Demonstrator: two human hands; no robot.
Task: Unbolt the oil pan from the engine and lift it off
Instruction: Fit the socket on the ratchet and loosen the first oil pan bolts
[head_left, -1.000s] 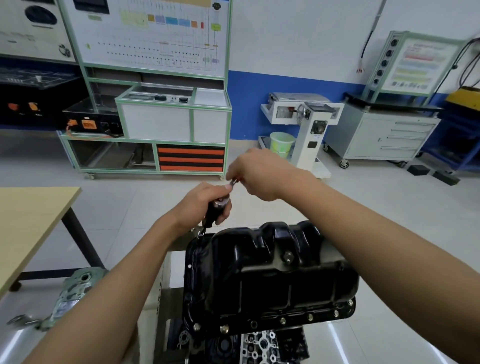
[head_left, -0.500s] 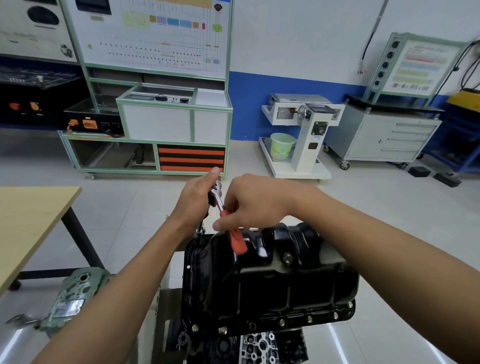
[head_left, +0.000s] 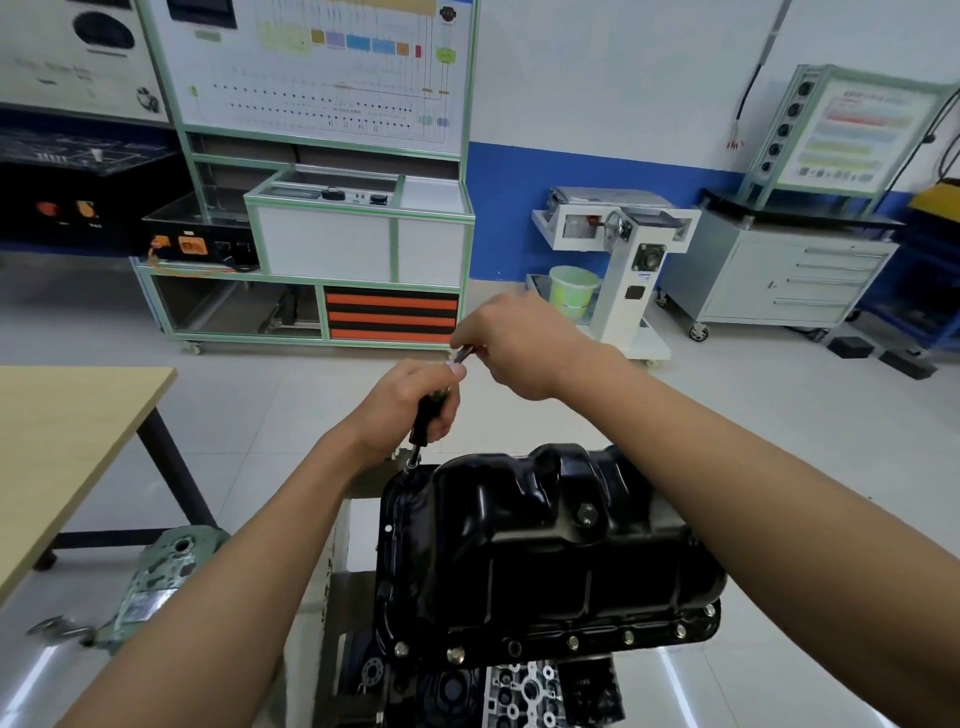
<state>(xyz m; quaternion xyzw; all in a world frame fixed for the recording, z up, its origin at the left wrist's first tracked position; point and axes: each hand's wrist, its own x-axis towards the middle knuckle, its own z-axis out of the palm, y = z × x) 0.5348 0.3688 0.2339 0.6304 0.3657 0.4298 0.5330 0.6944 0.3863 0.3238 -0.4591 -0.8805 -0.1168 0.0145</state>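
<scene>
oil pan (head_left: 545, 561): sat on top of the engine (head_left: 524, 691), flange flat against the block, not lifted.
left hand (head_left: 410, 410): wrapped round the black extension (head_left: 418, 439), socket end down at the far left corner of the pan's flange.
right hand (head_left: 519, 343): curled tight on the ratchet handle (head_left: 462, 354), just above the left hand.
stage: judged mid-unbolting, at the far left corner bolt.
done: nothing confirmed; one dark spot on the near edge was perhaps an emptied hole, could not tell.
left: near-edge bolts (head_left: 627, 636), then the lift.
counts: one pan, one ratchet, one drain plug (head_left: 587, 514), two hands, six bright bolt heads along the near edge.
</scene>
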